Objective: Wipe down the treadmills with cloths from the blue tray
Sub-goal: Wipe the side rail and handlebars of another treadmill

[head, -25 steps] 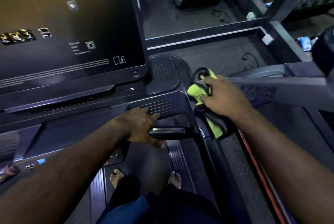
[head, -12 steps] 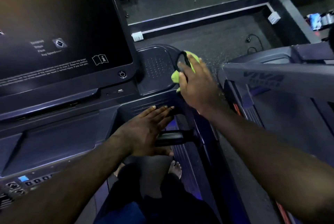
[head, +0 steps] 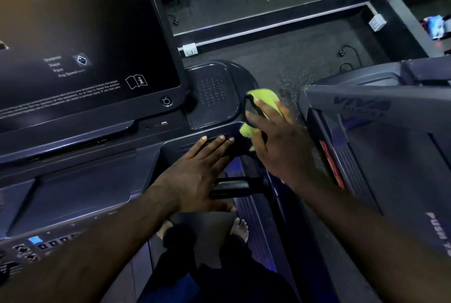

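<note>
Nearest, bare feet [head: 240,227] stand on the dark treadmill belt [head: 246,207] below both wrists. The left hand [head: 195,175] lies flat and spread on the console's lower ledge, its palm over the short black grip bar [head: 231,188] and holding nothing.

Just beyond its fingertips, the right hand [head: 280,146] presses the yellow-green cloth with a dark border [head: 264,97] against the outer rim of the dark dimpled console tray [head: 212,97]. The fingers are fairly straight and splayed. The thumb is hidden, so a pinch underneath cannot be ruled out.

The cloth looks light, soft and floppy, and loose folds spill out below the palm. It would probably wipe best bunched under a flat hand, with the trailing corner gathered in.

Left of the hands, the big black glossy screen [head: 85,34] carries an open-book "i" icon, but its small print is too blurred to read. Right of the right hand, the neighbouring grey treadmill arm [head: 366,97] reads "VIVA", and white lettering at the frame edge begins "PUSH".
</note>
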